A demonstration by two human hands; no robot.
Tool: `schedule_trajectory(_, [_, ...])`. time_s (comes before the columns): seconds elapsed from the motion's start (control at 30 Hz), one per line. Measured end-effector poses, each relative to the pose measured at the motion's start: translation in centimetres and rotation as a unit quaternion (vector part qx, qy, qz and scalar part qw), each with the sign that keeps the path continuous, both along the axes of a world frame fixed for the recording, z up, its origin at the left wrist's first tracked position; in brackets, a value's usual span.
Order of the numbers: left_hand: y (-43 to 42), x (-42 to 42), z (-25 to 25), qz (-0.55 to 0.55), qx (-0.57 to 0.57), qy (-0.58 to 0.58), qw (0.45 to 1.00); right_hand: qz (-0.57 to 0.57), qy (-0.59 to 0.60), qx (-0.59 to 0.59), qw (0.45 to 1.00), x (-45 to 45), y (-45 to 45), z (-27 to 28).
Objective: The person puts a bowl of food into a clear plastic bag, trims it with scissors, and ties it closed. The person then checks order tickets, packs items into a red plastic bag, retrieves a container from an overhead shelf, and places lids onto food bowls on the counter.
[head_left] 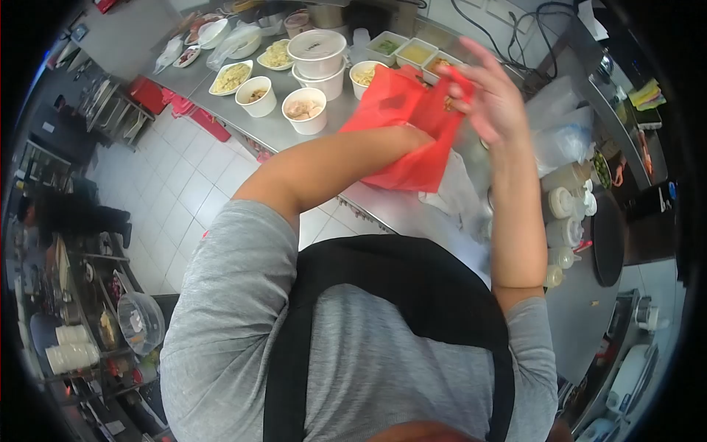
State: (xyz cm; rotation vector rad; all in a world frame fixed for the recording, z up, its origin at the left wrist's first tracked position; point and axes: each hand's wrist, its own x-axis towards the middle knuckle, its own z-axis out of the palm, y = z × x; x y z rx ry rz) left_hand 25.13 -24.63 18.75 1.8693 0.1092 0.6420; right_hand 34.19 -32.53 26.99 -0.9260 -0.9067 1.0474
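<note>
A red bag [398, 110] stands partly opened out at the near edge of the metal counter. My left forearm [361, 153] reaches into its mouth, and the hand itself is hidden inside. At the bag's right side, my right hand [490, 96] has a red handle caught at its fingers; the forefinger sticks out and the hand is slightly blurred. Left of the bag sits an open white tub [304, 110] of pale food. Behind it, a lidded white tub [317, 55] rests on another white tub [324, 81]. Crumpled clear plastic [449, 188] lies below the bag.
Bowls of chopped food [231, 78] and small trays of toppings [414, 54] line the counter's back. Squeeze bottles [563, 202] and plastic bags [563, 136] are at right. Shelving with a clear container [140, 322] stands left, near a person in dark clothes [81, 214].
</note>
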Motion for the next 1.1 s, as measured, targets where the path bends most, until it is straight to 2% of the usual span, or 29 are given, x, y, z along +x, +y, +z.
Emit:
schedule_trajectory(0.07, [0.4, -0.7, 0.1, 0.002, 0.187, 0.094, 0.978, -0.01, -0.079, -0.016, 0.997, -3.5, 0.5, 0.9])
schedule_trajectory(0.13, [0.7, -1.6, 0.4, -0.031, 0.382, 0.207, 0.9, -0.024, -0.06, -0.013, 0.998, -3.4, 0.9, 0.8])
schedule_trajectory(0.2, [1.2, -2.2, 1.1, -0.085, 0.498, 0.273, 0.819, -0.006, -0.012, 0.0, 1.0, -2.2, 1.0, 0.6])
schedule_trajectory(0.27, [2.1, -2.8, 1.9, -0.134, 0.554, 0.301, 0.765, -0.012, 0.001, -0.004, 1.0, -0.8, 0.0, 0.3])
schedule_trajectory(0.43, [6.3, -5.4, 3.2, -0.179, 0.592, 0.257, 0.742, -0.025, -0.018, -0.024, 0.999, 0.6, -1.7, -0.4])
schedule_trajectory(0.47, [6.4, -5.9, 3.2, -0.158, 0.621, 0.266, 0.72, -0.03, -0.024, -0.028, 0.999, 0.1, -1.8, -0.4])
schedule_trajectory(0.53, [6.3, -7.1, 3.5, -0.11, 0.679, 0.28, 0.67, -0.041, -0.036, -0.032, 0.998, -1.0, -1.5, -0.6])
schedule_trajectory(0.63, [7.2, -9.5, 5.7, -0.06, 0.747, 0.355, 0.559, -0.091, -0.097, -0.041, 0.99, 0.0, -2.1, -1.2])
schedule_trajectory(0.7, [9.0, -12.1, 6.7, -0.002, 0.779, 0.399, 0.484, -0.112, -0.046, -0.036, 0.992, 0.8, -3.2, -1.4])
schedule_trajectory(0.77, [10.7, -15.9, 8.3, 0.011, 0.769, 0.304, 0.563, -0.127, 0.014, -0.019, 0.992, 1.4, -4.5, -2.2])
schedule_trajectory(0.83, [10.0, -18.6, 10.5, -0.01, 0.745, 0.254, 0.617, -0.126, 0.035, -0.005, 0.991, 1.1, -6.1, -3.2])
schedule_trajectory(0.9, [8.8, -20.6, 10.4, 0.062, 0.732, 0.138, 0.665, -0.112, 0.05, 0.006, 0.992, 0.1, -8.0, -4.5])
schedule_trajectory(0.93, [8.2, -21.4, 10.1, 0.097, 0.717, 0.079, 0.686, -0.12, 0.025, -0.014, 0.992, -0.7, -8.9, -5.0])
schedule_trajectory(1.03, [5.9, -21.6, 8.7, 0.216, 0.638, 0.082, 0.734, -0.258, -0.094, -0.052, 0.96, -3.5, -10.1, -6.6])
schedule_trajectory(1.07, [4.6, -21.1, 8.8, 0.201, 0.599, 0.022, 0.775, -0.377, -0.23, -0.055, 0.896, -5.7, -9.7, -5.9])
schedule_trajectory(1.1, [4.0, -19.9, 8.5, 0.142, 0.56, 0.016, 0.816, -0.402, -0.342, 0.002, 0.849, -6.8, -9.0, -5.0])
